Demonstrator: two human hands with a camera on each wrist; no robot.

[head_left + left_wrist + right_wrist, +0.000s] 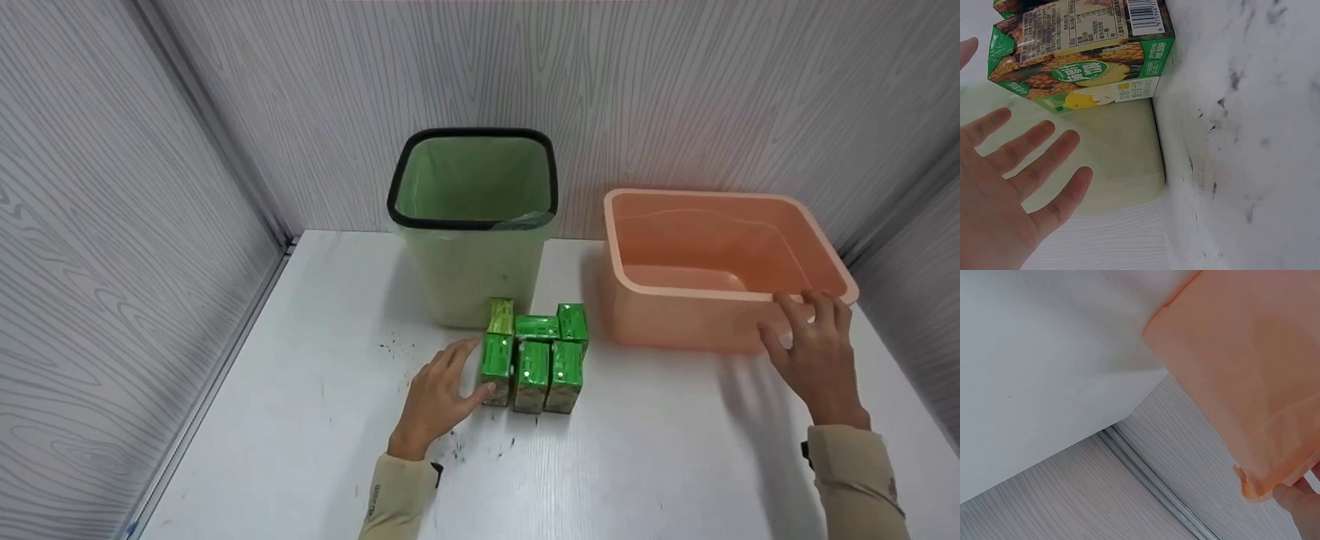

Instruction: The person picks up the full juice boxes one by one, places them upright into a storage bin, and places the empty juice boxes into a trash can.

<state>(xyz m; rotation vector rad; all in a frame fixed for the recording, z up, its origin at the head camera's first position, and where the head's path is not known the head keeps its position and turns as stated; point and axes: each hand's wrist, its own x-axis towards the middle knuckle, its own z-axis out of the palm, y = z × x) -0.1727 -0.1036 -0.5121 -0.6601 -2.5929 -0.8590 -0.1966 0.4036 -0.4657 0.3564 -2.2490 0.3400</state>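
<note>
Left grip (439, 395): fingers spread, beside six drink cartons (533, 366) at mid-desk (277, 420). Right grip (819, 356): curled over the front rim of an orange basin (675, 321), right rear corner. Directly behind the cartons, a green bin (480, 274) obstructs rearward access.

Six small, green-topped, rectangular printed cartons (534, 364), one yellower, are standing upright, clustering in two rows of three on the white tabletop (660, 450); the rear-middle one is seemingly facing crosswise, though partly hiding behind the front row. Peach, rectangular plastic tub (682, 318) is sitting open-topped, just right of the cartons.
</note>
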